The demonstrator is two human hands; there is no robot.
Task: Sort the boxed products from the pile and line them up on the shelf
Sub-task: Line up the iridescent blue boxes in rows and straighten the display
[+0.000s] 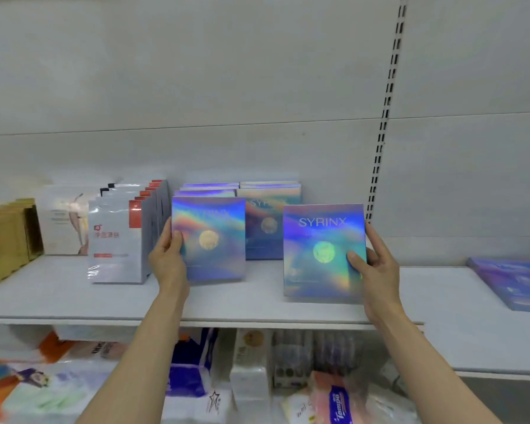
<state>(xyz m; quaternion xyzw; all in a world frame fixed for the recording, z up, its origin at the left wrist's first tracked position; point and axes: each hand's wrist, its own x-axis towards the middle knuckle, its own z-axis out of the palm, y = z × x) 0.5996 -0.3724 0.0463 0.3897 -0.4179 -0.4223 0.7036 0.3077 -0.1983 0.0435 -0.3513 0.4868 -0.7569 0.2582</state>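
A: What sits at the left of the frame?

B: Gold boxes [3,240], then white-and-red packs [120,240], standing on the white shelf [74,295]. At centre, the left hand [167,258] is clamped on the left edge of an upright holographic box [210,240] fronting a row of the same boxes [270,221].

A: And to the right?

B: The right hand [377,264] pinches a second holographic box [323,249] upright, near the shelf's front edge. Far right, another box [511,283] lies flat.

A: What could go wrong?

B: Likely the thin boxes toppling forward once released, or the right one slipping off the edge onto the goods below.
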